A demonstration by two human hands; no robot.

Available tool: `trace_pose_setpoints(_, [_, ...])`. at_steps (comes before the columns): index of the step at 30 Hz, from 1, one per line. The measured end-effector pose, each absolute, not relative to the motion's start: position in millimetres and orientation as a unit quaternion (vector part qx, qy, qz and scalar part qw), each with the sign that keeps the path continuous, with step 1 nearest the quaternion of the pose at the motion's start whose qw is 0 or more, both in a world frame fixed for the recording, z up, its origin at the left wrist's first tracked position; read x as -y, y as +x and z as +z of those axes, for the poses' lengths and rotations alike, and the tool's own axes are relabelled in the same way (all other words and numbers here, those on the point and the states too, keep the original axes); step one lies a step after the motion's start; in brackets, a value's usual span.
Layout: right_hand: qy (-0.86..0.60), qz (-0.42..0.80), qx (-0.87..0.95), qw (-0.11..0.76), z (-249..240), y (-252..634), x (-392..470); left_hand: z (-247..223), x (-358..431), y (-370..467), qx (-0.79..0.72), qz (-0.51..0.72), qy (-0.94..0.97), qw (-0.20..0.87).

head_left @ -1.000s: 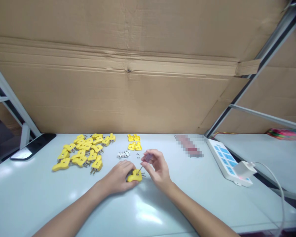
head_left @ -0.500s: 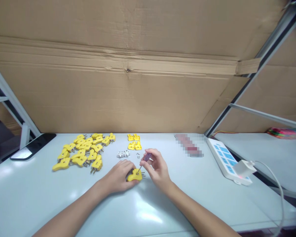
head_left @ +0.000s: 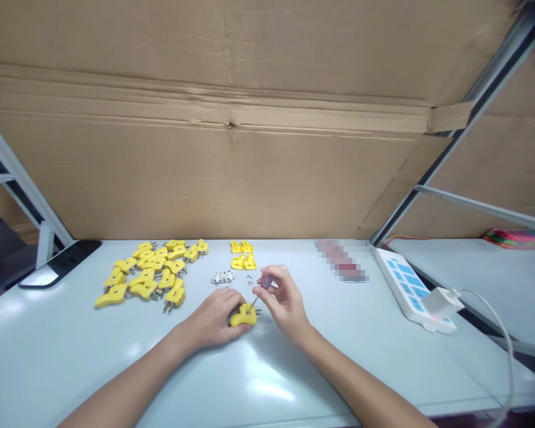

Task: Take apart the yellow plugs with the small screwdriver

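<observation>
Left hand (head_left: 217,318): fingers clamped on 1 yellow plug (head_left: 242,318) at the table (head_left: 196,386). Right hand (head_left: 289,306): fingertips pinched on 1 screwdriver (head_left: 268,282), tip apparently seated in the plug. Turning calls for steady alignment.

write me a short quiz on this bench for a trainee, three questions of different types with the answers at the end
1. True or false: the right hand holds a screwdriver.
2. Fill in the blank: the left hand holds a yellow ____ with the screwdriver's tip at its upper side.
3. Multiple choice: where is the white charger?
a) beside the white inserts
b) on the power strip
c) in the left hand

Key: 1. true; 2. plug; 3. b
</observation>
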State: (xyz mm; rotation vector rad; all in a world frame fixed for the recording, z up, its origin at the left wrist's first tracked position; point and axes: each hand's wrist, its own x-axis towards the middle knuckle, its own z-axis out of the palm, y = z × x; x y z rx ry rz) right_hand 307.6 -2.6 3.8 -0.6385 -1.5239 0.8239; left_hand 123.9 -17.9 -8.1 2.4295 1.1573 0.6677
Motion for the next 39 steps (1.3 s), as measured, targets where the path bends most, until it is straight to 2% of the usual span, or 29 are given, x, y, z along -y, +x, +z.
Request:
trace_pose_setpoints(3, [-0.285, 0.354, 0.655, 0.603, 3.4, 305.9, 4.3, -8.4, 18.1, 123.6, -0.407, 0.225, 0.868, 0.176])
trace_pose_setpoints(10, [-0.244, 0.449, 0.629, 0.585, 6.6, 304.5, 8.8, -8.9, 18.0, 123.2, -0.409, 0.223, 0.867, 0.176])
trace_pose_setpoints(17, [-0.315, 0.337, 0.64, 0.615, 2.9, 307.4, 3.1, -9.2, 18.1, 123.4, -0.404, 0.221, 0.872, 0.166])
trace_pose_setpoints(25, [-0.266, 0.407, 0.67, 0.561, 8.3, 311.0, 2.5, -9.1, 17.7, 122.4, -0.402, 0.221, 0.872, 0.168])
trace_pose_setpoints(32, [-0.303, 0.323, 0.688, 0.575, 2.2, 310.8, -0.8, -11.5, 17.1, 122.5, -0.398, 0.236, 0.871, 0.163])
trace_pose_setpoints(39, [-0.262, 0.423, 0.672, 0.548, 9.4, 313.9, -0.7, -10.1, 17.0, 122.0, -0.397, 0.221, 0.876, 0.163])
